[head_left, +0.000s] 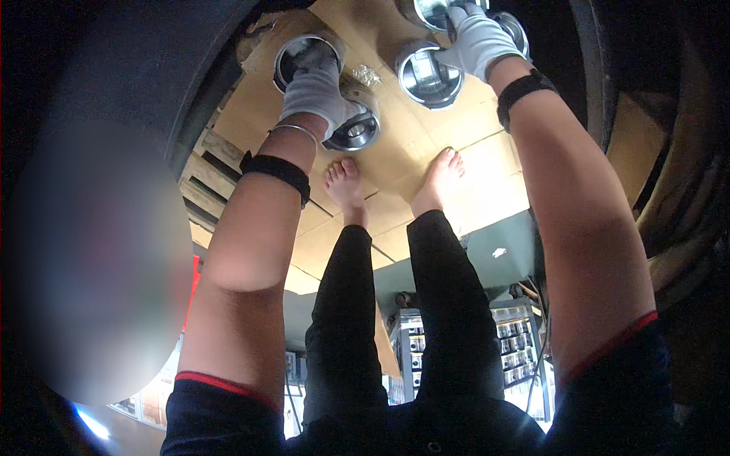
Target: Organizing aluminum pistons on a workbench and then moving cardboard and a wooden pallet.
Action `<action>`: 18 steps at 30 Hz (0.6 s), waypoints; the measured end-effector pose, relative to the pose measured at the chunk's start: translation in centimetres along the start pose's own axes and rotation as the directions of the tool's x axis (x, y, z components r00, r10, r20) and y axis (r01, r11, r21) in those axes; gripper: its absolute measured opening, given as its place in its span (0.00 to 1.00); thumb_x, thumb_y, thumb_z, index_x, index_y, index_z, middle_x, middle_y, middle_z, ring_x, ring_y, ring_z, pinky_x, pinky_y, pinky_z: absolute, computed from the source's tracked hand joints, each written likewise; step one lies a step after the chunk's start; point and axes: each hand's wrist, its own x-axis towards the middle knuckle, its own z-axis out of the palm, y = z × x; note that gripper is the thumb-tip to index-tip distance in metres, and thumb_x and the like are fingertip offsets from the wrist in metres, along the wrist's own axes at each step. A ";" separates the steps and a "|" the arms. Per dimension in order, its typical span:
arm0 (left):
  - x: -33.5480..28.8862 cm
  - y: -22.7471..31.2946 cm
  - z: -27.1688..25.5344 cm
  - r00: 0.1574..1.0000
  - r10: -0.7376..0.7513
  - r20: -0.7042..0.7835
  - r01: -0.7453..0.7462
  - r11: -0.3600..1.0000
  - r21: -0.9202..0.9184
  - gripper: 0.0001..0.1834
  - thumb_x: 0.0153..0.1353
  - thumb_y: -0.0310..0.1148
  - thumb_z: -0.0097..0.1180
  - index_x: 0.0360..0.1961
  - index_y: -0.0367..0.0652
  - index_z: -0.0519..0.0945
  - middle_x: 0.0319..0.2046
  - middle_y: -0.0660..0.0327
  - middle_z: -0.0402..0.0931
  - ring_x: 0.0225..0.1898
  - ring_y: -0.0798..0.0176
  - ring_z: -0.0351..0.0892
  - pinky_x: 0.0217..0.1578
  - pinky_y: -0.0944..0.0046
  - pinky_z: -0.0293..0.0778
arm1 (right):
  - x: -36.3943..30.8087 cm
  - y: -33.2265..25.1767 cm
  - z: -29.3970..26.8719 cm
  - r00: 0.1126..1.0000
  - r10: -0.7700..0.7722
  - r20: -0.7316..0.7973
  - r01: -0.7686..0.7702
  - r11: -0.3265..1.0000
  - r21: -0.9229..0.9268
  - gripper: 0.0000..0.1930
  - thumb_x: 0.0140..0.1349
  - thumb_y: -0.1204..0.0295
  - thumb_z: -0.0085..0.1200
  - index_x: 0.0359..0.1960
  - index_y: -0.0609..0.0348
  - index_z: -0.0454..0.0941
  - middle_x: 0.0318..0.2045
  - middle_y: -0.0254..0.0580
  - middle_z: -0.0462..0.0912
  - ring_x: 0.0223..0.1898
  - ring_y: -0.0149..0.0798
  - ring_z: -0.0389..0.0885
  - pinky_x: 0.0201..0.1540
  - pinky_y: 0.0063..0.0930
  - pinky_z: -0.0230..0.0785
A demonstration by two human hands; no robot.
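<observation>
My left hand (315, 95), in a white glove, reaches into an open-ended shiny metal piston (280, 64). Its fingers are partly lost in the dark inside, and they appear to grip the wall. By the thumb, a second piston (354, 135) lies with its hollow end toward me. My right hand (483, 45), also gloved, has its fingers curled at the rim of a piston (427, 11) at the top edge. The thumb touches another piston (431, 80) just nearer. One more piston (517, 32) shows partly behind that hand.
Brown cardboard sheets (395, 137) cover the floor under the pistons and my bare feet (439, 178). Wooden slats (213, 171) lie at the left. A crumpled clear wrapper (366, 74) sits between the piston groups. Racks (517, 349) of metal parts stand at the lower edge.
</observation>
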 end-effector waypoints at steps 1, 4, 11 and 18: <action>0.0 -0.3 0.1 1.000 -0.006 0.005 0.006 1.000 0.002 0.49 0.44 0.57 0.69 0.60 0.35 0.68 0.55 0.41 0.73 0.58 0.45 0.73 0.59 0.54 0.69 | -0.5 -0.6 -0.1 0.993 0.067 -0.099 -0.051 0.986 0.158 0.39 0.52 0.50 0.59 0.63 0.60 0.68 0.67 0.60 0.60 0.69 0.60 0.55 0.69 0.42 0.53; -0.3 -0.4 0.4 0.990 -0.026 0.139 0.019 0.998 0.056 0.59 0.43 0.61 0.69 0.67 0.33 0.58 0.61 0.39 0.68 0.61 0.46 0.71 0.61 0.54 0.66 | -2.6 -2.2 -2.0 0.957 0.282 -0.067 -0.195 0.796 0.572 0.42 0.51 0.49 0.60 0.65 0.62 0.65 0.65 0.59 0.64 0.66 0.56 0.64 0.67 0.41 0.57; -1.0 -0.8 4.5 0.950 0.109 -0.293 -0.051 0.979 0.199 0.44 0.49 0.46 0.65 0.64 0.39 0.61 0.59 0.42 0.68 0.57 0.41 0.71 0.58 0.49 0.65 | -1.5 -5.3 2.1 0.868 0.487 -0.098 -0.376 0.773 0.511 0.34 0.53 0.59 0.65 0.59 0.57 0.65 0.56 0.60 0.68 0.48 0.60 0.80 0.48 0.47 0.76; -2.4 -0.7 2.7 0.987 0.018 -0.159 -0.011 0.999 0.045 0.39 0.50 0.35 0.61 0.65 0.39 0.62 0.57 0.40 0.70 0.56 0.37 0.72 0.58 0.48 0.68 | -4.3 -7.4 2.8 0.841 0.535 -0.080 -0.336 0.633 0.698 0.32 0.57 0.66 0.59 0.62 0.59 0.60 0.57 0.64 0.65 0.53 0.65 0.76 0.52 0.48 0.74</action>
